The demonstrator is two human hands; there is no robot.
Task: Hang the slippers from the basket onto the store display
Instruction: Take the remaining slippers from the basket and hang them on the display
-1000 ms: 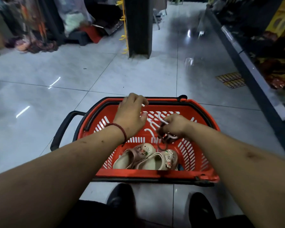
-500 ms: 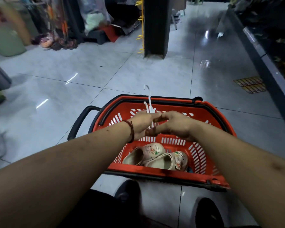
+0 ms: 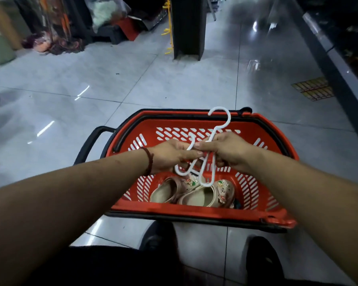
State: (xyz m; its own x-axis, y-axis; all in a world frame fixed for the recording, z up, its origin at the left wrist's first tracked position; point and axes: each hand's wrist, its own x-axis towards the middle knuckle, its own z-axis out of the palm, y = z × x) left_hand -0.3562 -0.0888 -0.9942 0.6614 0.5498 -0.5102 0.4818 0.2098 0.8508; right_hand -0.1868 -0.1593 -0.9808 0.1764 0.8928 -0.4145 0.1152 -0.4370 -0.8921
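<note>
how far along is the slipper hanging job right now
Early on. Done: nothing shows as hung yet. In hand: the left hand and right hand both pinch the white hangers, which look hooked together, above the red basket. Left: the pair of slippers lies in the basket, on no hanger, so fitting them and carrying them to the display remain.
</note>
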